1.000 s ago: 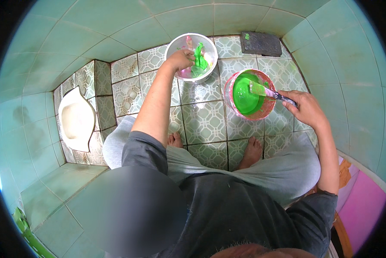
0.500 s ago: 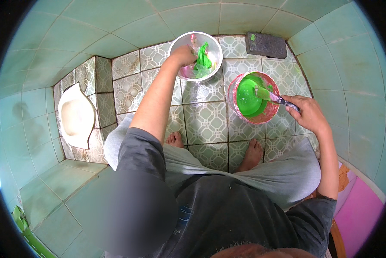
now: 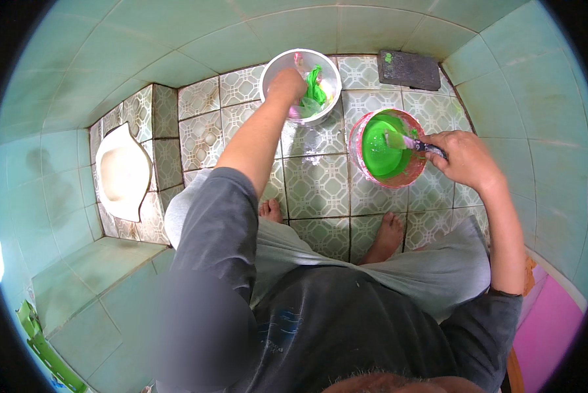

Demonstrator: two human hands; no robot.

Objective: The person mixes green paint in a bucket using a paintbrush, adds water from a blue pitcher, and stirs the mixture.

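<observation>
Paintbrush, dark-handled with green-coated bristles (image 3: 409, 141), sits right of centre in the upper frame, long axis near horizontal, bristle end pointing left into the round pink-rimmed bowl of bright green paint (image 3: 384, 149), handle end running right into the right hand (image 3: 463, 157). Right hand fingers closed around the handle, firm wrap, tip of the brush touching the paint surface. Bowl stands on the patterned floor tile (image 3: 317, 187), just left of that hand.

Left hand (image 3: 287, 85) is at upper centre, reaching forward into the round white plastic tub (image 3: 272, 69); fingers curled down inside it, on or at a crumpled green plastic bag (image 3: 315, 92) with some pink beside it. Cannot tell whether the fingers actually pinch the bag or only rest on it. Tub and paint bowl stand near each other, not touching; the right hand is the nearer one to the paint.

Dark rectangular block (image 3: 409, 69) lies at upper right against the wall; white squat pan (image 3: 120, 171) at left.
</observation>
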